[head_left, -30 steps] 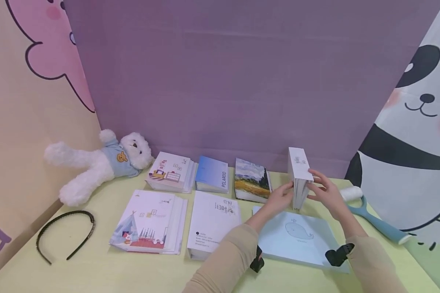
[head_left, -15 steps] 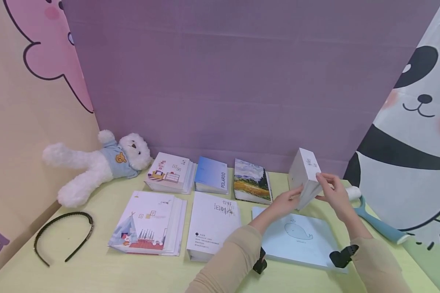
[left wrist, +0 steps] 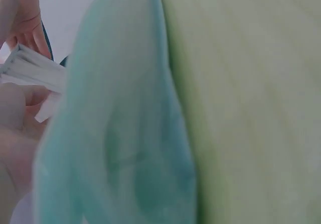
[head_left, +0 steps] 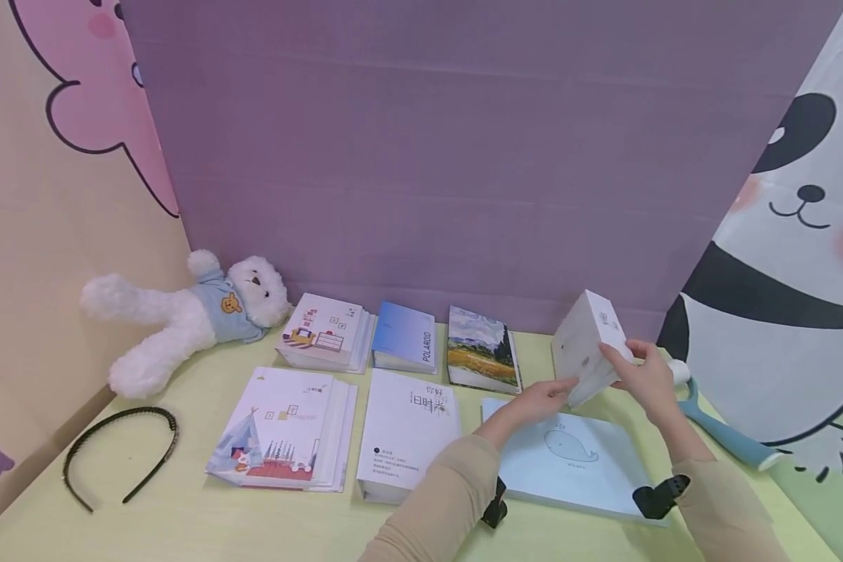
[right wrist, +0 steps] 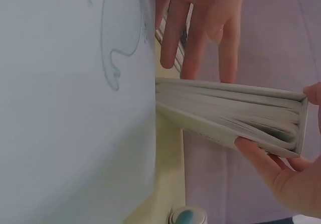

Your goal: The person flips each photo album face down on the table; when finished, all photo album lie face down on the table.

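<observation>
A thick white photo album (head_left: 590,355) stands tilted towards the back right of the table. My right hand (head_left: 642,378) grips its upper spine end, and the right wrist view shows thumb and fingers of that hand (right wrist: 293,184) on opposite covers. My left hand (head_left: 541,402) touches the album's lower left side; in the right wrist view its fingers (right wrist: 198,48) reach out straight against the cover. Page edges of the album (right wrist: 230,111) face the right wrist camera. Just in front lies a pale blue whale-covered book (head_left: 569,460), which blocks much of the left wrist view.
Several albums lie flat to the left, among them a blue POLAROID one (head_left: 403,336), a landscape one (head_left: 483,347) and a large white one (head_left: 407,437). A white plush bear (head_left: 211,312) and a black headband (head_left: 122,457) lie far left. A teal-handled lint roller (head_left: 727,429) lies right.
The white album has tilted over to the right and turned, so its left cover shows more. My right hand has moved right and slightly down with it; my left hand stays at its side.
</observation>
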{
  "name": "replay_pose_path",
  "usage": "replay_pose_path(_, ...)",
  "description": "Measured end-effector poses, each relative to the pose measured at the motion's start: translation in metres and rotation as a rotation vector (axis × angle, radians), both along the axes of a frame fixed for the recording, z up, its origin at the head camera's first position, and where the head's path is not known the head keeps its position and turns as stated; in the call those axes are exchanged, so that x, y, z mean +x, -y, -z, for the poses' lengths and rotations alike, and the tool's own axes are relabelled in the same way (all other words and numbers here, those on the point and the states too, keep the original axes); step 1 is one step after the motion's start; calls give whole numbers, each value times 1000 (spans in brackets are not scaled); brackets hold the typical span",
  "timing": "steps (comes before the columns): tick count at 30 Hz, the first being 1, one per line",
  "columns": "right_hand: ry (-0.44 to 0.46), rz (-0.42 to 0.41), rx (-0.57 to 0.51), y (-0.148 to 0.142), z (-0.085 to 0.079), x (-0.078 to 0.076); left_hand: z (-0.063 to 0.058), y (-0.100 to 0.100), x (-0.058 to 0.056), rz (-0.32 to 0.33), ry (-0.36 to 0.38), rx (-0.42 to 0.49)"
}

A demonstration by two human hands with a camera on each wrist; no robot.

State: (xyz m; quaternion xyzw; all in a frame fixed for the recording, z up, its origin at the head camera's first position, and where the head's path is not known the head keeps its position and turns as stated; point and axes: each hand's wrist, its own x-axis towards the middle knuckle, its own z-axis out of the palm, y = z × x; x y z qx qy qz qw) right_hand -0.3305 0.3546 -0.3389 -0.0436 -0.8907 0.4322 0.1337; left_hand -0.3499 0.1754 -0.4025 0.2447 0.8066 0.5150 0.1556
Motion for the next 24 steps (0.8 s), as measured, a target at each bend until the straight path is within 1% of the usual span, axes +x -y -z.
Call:
replay_pose_path(4, 23, 11, -28, -9, 2, 0, 2, -1, 0, -6, -4, -34)
replay_pose_path(6, 33, 8, -38, -14, 4, 0, 3, -1, 0, -17, -1, -34)
replay_pose_path(10, 55, -20, -49, -21, 11, -1, 5, 0, -2, -26, 12, -37)
replay_pose_path(12, 67, -36, -72, -24, 13, -1, 6, 1, -3, -20, 9, -44)
replay_pose_path(15, 72, -45, -72, -27, 14, -2, 8, 0, -4, -18, -2, -58)
replay_pose_path(20, 86, -23, -24, -30, 15, -3, 8, -1, -5, -60, -15, -92)
replay_pose_path(24, 115, -5, -41, -31, 17, -2, 7, -1, -6, -79, -26, -109)
